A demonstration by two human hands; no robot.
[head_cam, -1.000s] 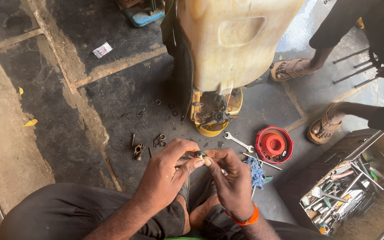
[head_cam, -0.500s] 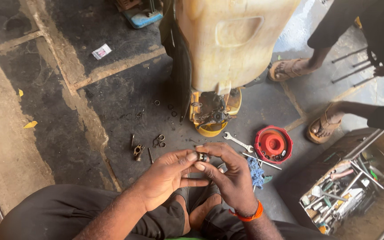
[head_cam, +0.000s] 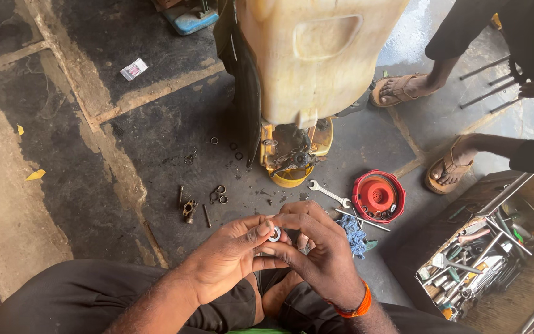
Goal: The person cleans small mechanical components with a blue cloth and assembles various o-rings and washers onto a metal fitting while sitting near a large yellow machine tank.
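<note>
L hand (head_cam: 227,256) & R hand (head_cam: 322,260) together over lap, fingers (head_cam: 266,230) pinched, both wrists bent inward

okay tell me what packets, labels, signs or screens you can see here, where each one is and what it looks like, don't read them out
Small packet: flat on the dark floor, upper left, beside a raised concrete strip; roughly rectangular, white with a red and dark print.
No signs or screens show.
The pale plastic tank at top centre shows no label on its visible face.
The left hand and right hand hold a small silvery ring, unlabelled.

red cap (head_cam: 377,196), spanner (head_cam: 329,194), toolbox (head_cam: 486,256)
</note>
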